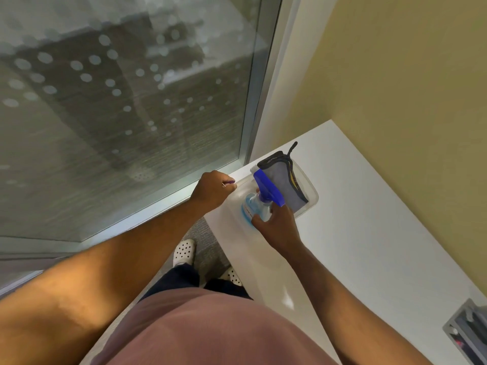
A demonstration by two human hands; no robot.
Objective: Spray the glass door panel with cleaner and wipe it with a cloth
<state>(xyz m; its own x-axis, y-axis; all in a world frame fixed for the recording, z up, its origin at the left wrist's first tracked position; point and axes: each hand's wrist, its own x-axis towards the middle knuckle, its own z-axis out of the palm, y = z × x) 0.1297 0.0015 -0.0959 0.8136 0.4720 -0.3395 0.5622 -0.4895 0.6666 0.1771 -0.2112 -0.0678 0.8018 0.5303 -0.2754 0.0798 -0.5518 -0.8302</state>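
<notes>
The glass door panel (pixel 126 106), with frosted dots and a metal frame, fills the upper left. A clear plastic tray (pixel 312 191) sits on the white counter beside it. Inside stands a spray bottle (pixel 259 205) with blue liquid and a blue trigger head. A grey cloth (pixel 283 180) with black and yellow trim lies folded behind the bottle. My right hand (pixel 276 225) grips the bottle's body. My left hand (pixel 213 191) is closed at the tray's left rim, with a small thin item at its fingertips that I cannot identify.
The white counter (pixel 369 233) runs along a yellow wall (pixel 408 75). A grey organiser (pixel 469 333) sits at the lower right edge. Grey carpet and my white shoes (pixel 184 252) show below, between the counter and the door frame.
</notes>
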